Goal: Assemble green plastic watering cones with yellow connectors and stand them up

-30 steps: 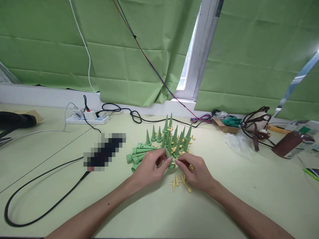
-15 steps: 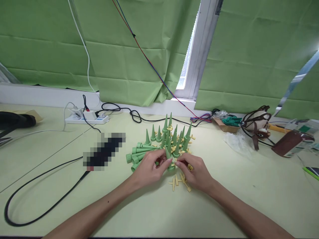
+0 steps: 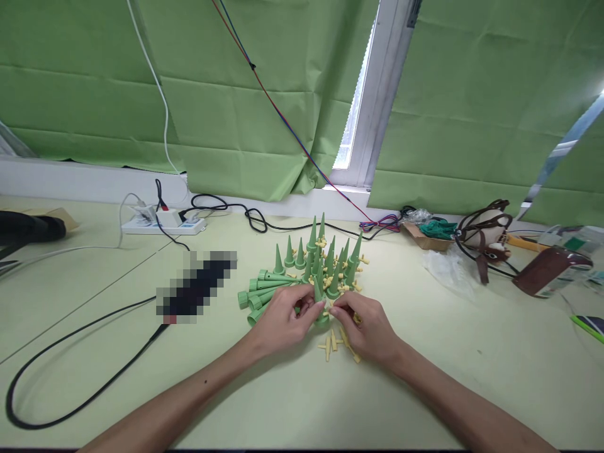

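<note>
Thumb and fingers of my left hand [image 3: 285, 318] are closed round a green cone-shaped watering spike [image 3: 318, 290], which stands point up on its wide base. Against the right side of that spike, my right hand [image 3: 372, 324] pinches a small yellow valve [image 3: 331, 306]; the fingertips hide much of it. Several other green spikes [image 3: 335, 282] stand upright just behind my hands, many with yellow valves at their sides. More green spikes [image 3: 262, 294] lie on their sides left of my left hand. Loose yellow valves [image 3: 328, 346] lie on the table in front of my right hand.
On the left, a blurred-out dark object [image 3: 195, 289] with a black cable lies on the pale table [image 3: 264, 402]. A white power strip [image 3: 165, 225] sits at the back. To the right are a cardboard box [image 3: 429, 240], a clear plastic bag [image 3: 450, 270] and a brown bottle [image 3: 550, 272].
</note>
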Available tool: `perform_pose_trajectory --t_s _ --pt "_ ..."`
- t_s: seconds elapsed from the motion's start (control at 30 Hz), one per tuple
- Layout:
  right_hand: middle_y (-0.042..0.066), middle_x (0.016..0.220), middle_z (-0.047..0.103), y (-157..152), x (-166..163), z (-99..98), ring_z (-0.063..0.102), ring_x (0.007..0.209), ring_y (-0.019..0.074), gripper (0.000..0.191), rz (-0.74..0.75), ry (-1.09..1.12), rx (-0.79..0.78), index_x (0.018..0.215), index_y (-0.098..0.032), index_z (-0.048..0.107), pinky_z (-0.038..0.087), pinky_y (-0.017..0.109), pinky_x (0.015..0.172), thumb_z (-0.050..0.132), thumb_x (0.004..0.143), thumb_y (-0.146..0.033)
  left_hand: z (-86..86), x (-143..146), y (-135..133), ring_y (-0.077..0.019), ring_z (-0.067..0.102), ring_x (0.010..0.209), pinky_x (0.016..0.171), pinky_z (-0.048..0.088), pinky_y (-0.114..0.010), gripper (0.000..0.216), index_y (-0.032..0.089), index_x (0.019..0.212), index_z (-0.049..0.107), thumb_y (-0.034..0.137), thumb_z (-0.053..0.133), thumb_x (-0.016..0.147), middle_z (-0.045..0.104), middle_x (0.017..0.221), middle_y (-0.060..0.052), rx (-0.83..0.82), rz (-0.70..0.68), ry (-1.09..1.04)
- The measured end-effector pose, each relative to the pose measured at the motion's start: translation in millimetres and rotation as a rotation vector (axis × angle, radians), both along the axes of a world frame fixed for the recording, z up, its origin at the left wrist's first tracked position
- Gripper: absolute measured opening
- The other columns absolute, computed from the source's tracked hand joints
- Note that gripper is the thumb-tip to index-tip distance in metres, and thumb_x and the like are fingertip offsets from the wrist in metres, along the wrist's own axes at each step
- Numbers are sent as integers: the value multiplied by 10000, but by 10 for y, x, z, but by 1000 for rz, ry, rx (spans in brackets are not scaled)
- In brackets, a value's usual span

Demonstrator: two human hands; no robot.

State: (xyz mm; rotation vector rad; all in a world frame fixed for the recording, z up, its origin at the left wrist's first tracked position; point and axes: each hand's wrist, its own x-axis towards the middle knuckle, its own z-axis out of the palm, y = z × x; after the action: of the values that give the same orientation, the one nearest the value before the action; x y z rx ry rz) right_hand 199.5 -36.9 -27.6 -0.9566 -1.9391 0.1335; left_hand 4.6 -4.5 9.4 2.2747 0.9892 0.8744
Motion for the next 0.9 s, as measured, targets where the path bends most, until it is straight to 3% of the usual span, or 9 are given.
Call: perform_pose_trajectory --t_s 0.43,0.9 --pt "-9 652 539 -4 -36 -11 478 545 123 177 -31 21 -10 791 -200 530 389 244 525 500 964 -181 -30 32 -8 -109 382 552 526 300 -242 322 189 640 397 335 530 894 413 589 48 -29 75 -61" --pt "9 651 587 -11 -79 15 471 533 129 193 -107 88 -59 779 -196 566 385 252 527 508 962 -218 -33 69 -26 -98 427 528 537 334 -230 325 176 631 449 320 569 896 483 561 46 77 108 -71"
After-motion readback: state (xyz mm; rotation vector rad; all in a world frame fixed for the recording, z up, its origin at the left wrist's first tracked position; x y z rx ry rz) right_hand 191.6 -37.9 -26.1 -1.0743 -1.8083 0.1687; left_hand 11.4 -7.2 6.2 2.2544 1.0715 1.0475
